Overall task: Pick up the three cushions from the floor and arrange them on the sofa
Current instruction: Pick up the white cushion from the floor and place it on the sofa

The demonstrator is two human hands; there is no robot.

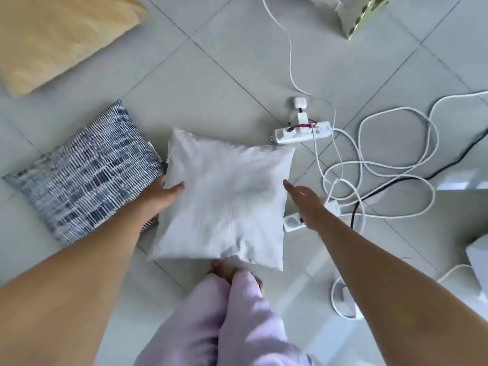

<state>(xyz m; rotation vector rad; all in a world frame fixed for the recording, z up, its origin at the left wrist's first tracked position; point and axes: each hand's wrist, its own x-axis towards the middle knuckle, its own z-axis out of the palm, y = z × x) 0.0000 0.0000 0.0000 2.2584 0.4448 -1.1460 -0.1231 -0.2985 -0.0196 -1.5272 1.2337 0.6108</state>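
A: Where's the white cushion (224, 199)?

B: Mid-frame on the floor (211, 75). My left hand (162, 191) clamps its edge; right hand (303, 200) is spread open beside it. Looks soft and light, so I'd grip both side edges.

Both bare arms reach forward and down; the left hand (161, 192) curls closed in a grip, the right hand (303, 200) stretches flat, fingers (289, 186) extended

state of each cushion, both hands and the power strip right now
white cushion: on floor, left edge gripped
patterned cushion: flat on floor, untouched
yellow cushion: on floor, untouched
left hand: gripping white cushion
right hand: open, reaching
power strip: on floor, plugs inserted
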